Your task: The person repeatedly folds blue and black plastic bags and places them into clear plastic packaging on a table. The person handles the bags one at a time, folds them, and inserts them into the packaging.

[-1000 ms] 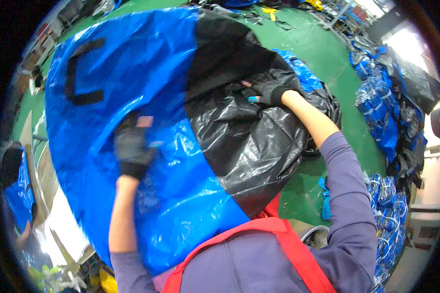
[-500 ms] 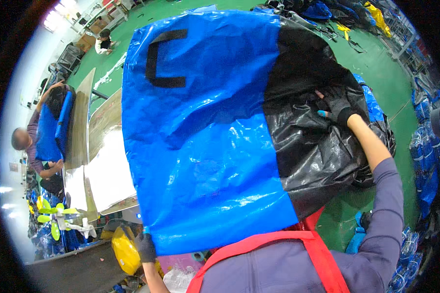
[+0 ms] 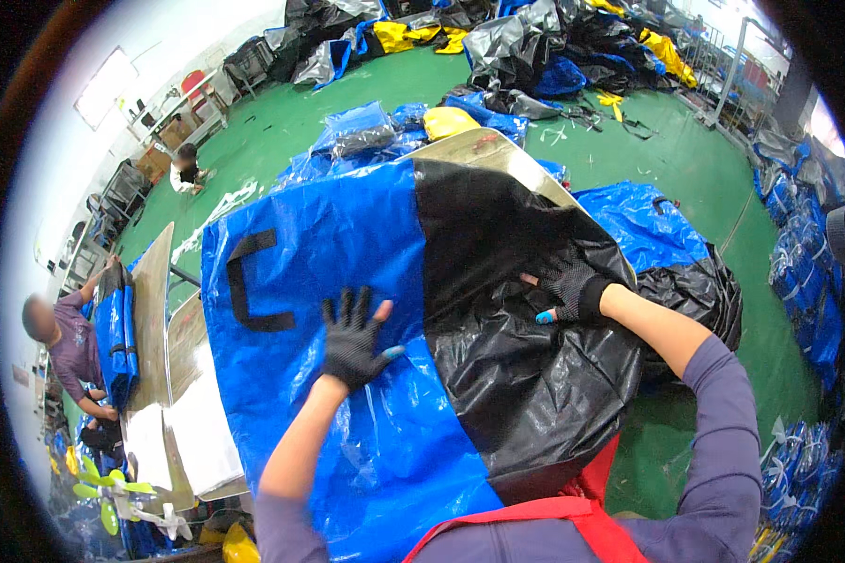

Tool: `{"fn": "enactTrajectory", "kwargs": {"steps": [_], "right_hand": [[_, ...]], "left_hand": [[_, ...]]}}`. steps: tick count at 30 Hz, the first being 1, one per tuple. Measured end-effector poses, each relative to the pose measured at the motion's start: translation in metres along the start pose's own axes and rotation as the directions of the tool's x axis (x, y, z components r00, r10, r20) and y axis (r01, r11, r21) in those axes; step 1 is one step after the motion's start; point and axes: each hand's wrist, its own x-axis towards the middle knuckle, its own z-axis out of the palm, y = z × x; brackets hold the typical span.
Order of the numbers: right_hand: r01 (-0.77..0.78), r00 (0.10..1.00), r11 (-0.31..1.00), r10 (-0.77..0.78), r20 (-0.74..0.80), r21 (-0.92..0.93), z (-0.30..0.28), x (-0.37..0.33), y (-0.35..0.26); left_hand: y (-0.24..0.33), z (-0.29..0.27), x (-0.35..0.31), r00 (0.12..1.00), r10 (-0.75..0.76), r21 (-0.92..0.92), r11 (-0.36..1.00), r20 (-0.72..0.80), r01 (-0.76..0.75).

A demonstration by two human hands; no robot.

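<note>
A large plastic-coated bag (image 3: 347, 225), blue on its left and black on its right, lies spread over a table in front of me. A black strap (image 3: 244, 281) forms a squared loop on the blue part. My left hand (image 3: 352, 342), in a dark fingerless-tipped glove, presses flat on the blue side with fingers spread. On the wrinkled black side rests my right hand (image 3: 568, 286), gloved alike, its fingers spread. Blue shows at a fingertip of each hand. Neither hand grips anything.
The table's far edge (image 3: 483, 145) shows beyond the bag. Blue wrapped bundles (image 3: 361, 127) lie behind it, and a blue-black bag (image 3: 648, 225) at the right. A co-worker (image 3: 70, 347) handles a folded blue bag (image 3: 115, 328) at the left, near a green-bladed fan (image 3: 108, 493).
My left hand has left the bag's near left corner and now lies on its blue middle. The bag has come down flatter, uncovering the table's far edge. My right hand stays on the black part.
</note>
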Motion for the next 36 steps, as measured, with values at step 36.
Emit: {"fn": "enactTrajectory", "kwargs": {"steps": [36], "right_hand": [[-0.064,0.926,0.995,0.03,-0.375,-0.077,-0.04,0.034,-0.026]], "left_hand": [[-0.031,0.013,-0.083,0.905,-0.293,0.071,0.956,0.309,0.286]]}}
